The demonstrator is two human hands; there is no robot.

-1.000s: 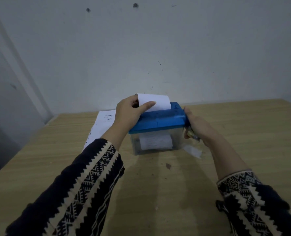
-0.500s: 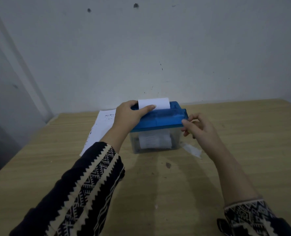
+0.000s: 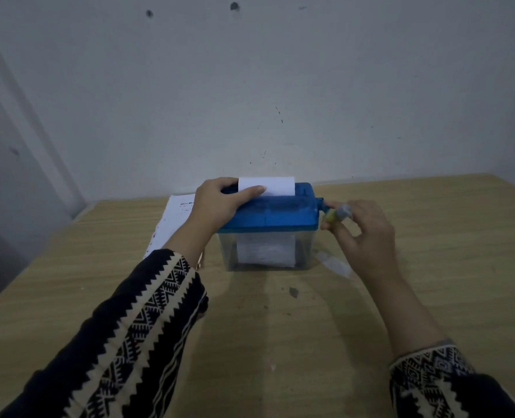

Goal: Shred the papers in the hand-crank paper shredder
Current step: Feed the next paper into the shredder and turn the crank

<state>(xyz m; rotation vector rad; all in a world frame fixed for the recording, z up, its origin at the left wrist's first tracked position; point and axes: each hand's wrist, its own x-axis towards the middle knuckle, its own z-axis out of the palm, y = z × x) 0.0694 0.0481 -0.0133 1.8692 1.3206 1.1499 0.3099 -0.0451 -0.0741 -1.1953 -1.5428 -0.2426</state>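
- My left hand (image 3: 220,203) grips the blue top of the shredder (image 3: 268,218), fingers curled over its far edge and thumb laid across the foot of the sheet (image 3: 275,185). I hold it this way so the box stays put while I crank and the paper stays square in the slot
- The sheet stands upright in the slot, only a short white strip of it above the lid, so I judge most of it is already through
- My right hand (image 3: 361,233) pinches the knob of the crank (image 3: 337,213) between thumb and fingertips at the shredder's right end. A light pinch lets the knob turn in my fingers
- Through the clear bin under the lid I see a white mass of shreds (image 3: 265,251) hanging below the cutters
- The stack (image 3: 171,224) waits flat on the table (image 3: 431,251) just left of the shredder, partly under my left wrist, close enough to feed the next page without reaching far
- A pale scrap (image 3: 334,263) lies on the table by the bin's right corner
- The top page of the stack carries a line of dark print, too small to read, and I see no brand or label on the shredder
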